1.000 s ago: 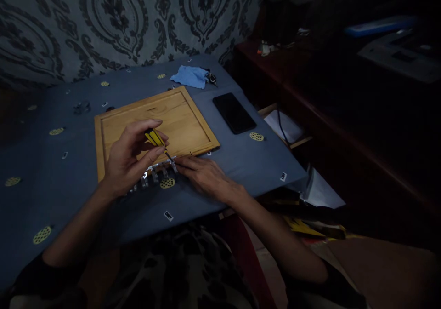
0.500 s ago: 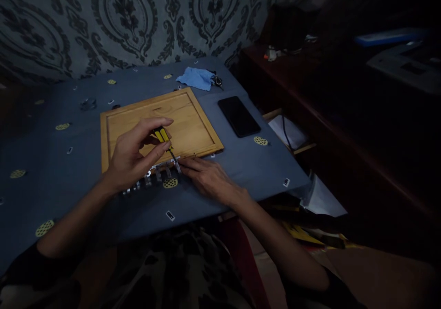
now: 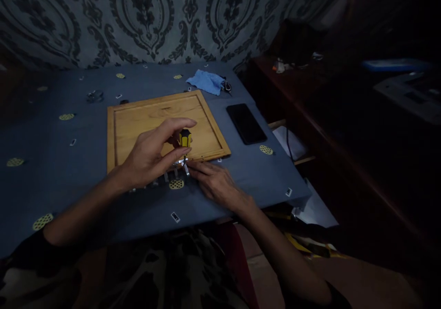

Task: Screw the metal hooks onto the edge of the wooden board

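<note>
The grip of the left hand (image 3: 148, 155) pinched a yellow-and-black screwdriver (image 3: 185, 139), which stood nearly upright over a metal piece (image 3: 186, 168) at the near edge of the wooden board (image 3: 165, 120). The right hand (image 3: 217, 182) lay just beside that piece; whether its grip pinched anything, I could not tell. The board lay flat on the counter (image 3: 241, 180), near a phone (image 3: 246, 123) and a blue cloth (image 3: 206, 82).

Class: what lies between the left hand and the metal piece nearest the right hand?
The screwdriver, its shaft pointing down from the left hand toward that metal piece, as the head view shows.
</note>
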The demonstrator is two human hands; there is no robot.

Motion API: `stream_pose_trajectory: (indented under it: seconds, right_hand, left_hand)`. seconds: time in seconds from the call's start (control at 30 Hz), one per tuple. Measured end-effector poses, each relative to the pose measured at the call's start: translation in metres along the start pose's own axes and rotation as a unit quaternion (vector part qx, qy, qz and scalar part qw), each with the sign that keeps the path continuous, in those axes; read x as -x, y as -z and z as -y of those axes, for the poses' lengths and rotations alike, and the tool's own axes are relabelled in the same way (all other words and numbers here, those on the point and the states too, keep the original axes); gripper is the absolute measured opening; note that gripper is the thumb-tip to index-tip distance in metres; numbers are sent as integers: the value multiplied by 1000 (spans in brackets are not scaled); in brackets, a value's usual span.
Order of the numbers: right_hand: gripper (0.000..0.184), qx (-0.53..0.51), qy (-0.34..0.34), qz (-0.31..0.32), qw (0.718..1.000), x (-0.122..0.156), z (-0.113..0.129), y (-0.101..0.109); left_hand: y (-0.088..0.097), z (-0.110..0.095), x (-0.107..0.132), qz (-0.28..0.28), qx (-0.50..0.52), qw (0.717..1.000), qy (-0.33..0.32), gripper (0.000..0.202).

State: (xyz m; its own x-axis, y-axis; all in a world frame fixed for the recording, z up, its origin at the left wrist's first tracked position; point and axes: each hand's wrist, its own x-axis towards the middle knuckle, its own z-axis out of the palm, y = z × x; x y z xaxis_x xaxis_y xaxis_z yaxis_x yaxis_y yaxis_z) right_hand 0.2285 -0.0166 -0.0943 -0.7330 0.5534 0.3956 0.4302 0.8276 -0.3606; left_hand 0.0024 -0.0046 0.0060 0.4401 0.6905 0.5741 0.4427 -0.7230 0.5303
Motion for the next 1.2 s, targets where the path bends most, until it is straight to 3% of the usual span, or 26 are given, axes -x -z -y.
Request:
stream_pose_trajectory:
  seconds: [0.2, 0.5, 1.2]
  right_hand:
    - [50, -4, -9, 6, 1000, 0, 0, 2]
    - [49, -19, -11, 5, 1000, 1, 1, 4]
    - [49, -6, 15, 0, 1000, 1, 0, 3]
  left_hand:
    - [5, -2, -4, 38, -2, 999, -31, 35]
    - [17, -7, -5, -12, 39, 999, 7, 40]
    - [6, 2, 0, 25, -7, 1000, -7, 36]
